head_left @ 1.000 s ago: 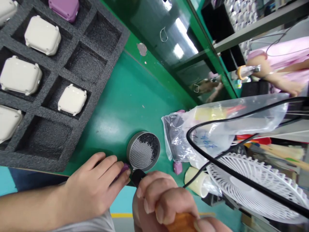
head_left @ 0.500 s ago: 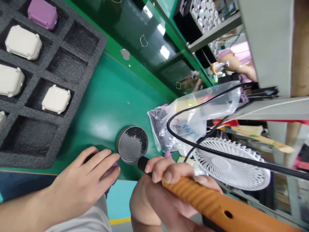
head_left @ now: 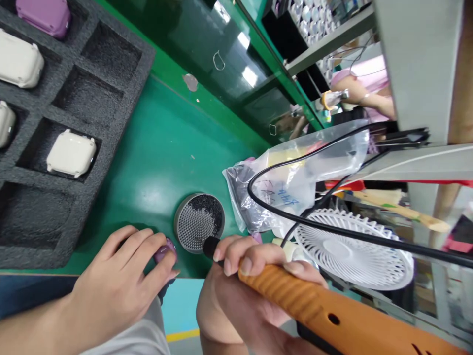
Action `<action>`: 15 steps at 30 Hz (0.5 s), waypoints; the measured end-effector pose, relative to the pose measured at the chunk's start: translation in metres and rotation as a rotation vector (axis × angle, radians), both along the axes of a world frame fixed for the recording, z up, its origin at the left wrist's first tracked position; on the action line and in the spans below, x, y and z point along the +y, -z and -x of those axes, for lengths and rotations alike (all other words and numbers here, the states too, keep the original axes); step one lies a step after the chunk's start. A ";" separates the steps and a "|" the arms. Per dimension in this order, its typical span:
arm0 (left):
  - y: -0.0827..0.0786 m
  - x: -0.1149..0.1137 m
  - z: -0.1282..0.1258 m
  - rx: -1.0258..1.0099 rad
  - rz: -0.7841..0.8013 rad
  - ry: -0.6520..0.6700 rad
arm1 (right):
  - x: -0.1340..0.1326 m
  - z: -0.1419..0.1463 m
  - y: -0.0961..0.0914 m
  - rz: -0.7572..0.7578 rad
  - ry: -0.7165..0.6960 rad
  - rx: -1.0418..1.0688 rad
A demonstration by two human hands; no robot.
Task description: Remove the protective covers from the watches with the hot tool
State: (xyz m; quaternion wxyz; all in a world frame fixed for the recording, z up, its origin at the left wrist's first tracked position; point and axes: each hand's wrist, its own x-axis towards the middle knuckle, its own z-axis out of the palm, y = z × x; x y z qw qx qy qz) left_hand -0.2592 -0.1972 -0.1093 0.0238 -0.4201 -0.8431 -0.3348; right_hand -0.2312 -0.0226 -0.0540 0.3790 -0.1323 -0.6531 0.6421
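Head view: you worked at the near edge of the green bench mat (head_left: 162,148).
Change: more of the purple case (head_left: 165,251) showed past your left fingers.
Left hand (head_left: 114,281): curled closed, holding the purple case, next to the tin.
Right hand (head_left: 244,281): closed firmly around the orange-handled tool (head_left: 295,296); its black tip (head_left: 210,246) sat just beside the tin.
Containers: the round metal tin (head_left: 198,223) held black granules over a studded base; the grey foam tray (head_left: 121,59), far left, held cream cases (head_left: 71,153) and another purple case (head_left: 42,17).

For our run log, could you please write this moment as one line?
left hand: purple case | right hand: orange-handled tool, black tip beside round metal mesh cup | nearby: grey foam tray
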 end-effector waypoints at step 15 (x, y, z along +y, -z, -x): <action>0.009 -0.007 -0.004 -0.043 -0.037 0.118 | 0.002 -0.014 -0.003 -0.130 -0.236 0.089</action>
